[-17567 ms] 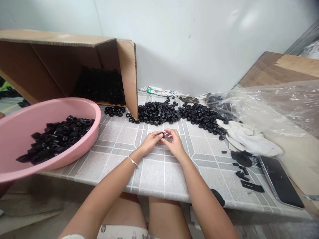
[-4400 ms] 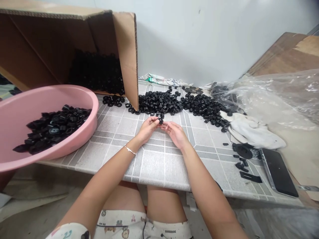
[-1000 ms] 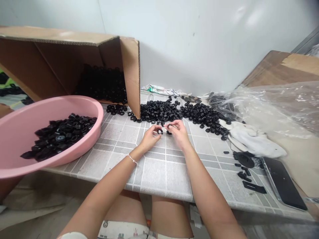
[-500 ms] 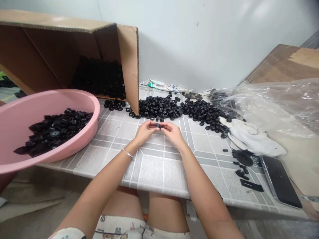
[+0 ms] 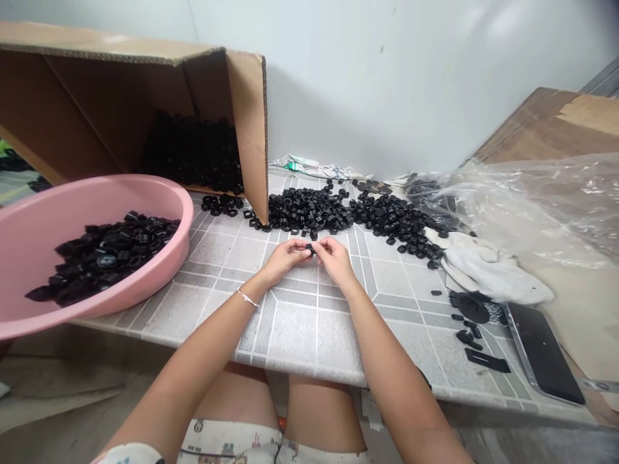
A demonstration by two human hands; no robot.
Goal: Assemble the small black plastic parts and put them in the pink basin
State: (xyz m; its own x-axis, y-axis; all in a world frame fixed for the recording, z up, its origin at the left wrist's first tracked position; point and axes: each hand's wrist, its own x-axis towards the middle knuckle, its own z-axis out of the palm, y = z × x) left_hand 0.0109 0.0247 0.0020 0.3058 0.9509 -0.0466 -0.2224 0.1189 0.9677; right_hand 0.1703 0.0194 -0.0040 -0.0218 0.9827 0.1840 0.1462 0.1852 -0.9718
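Between my fingertips, just above the checked table cover, is a small black plastic part (image 5: 310, 249); its exact shape is partly hidden by the fingers. My left hand (image 5: 285, 259) pinches it from the left. My right hand (image 5: 333, 258) closes on it from the other side, thumb and forefinger pressed together. Right behind the hands lies a heap of black ring-like parts (image 5: 309, 209). A second heap of small black round parts (image 5: 394, 219) adjoins it on the right.
At left a pink basin (image 5: 186, 248) holds many black pieces. Behind it a cardboard box (image 5: 254, 129) lies on its side with more inside. On the right are a white cloth (image 5: 493, 267), a phone (image 5: 546, 351), loose black bits (image 5: 487, 360) and clear plastic film (image 5: 556, 206).
The small black part has turned between my fingers, and my right fingertips have shifted slightly over it. Both hands stay in nearly the same place.
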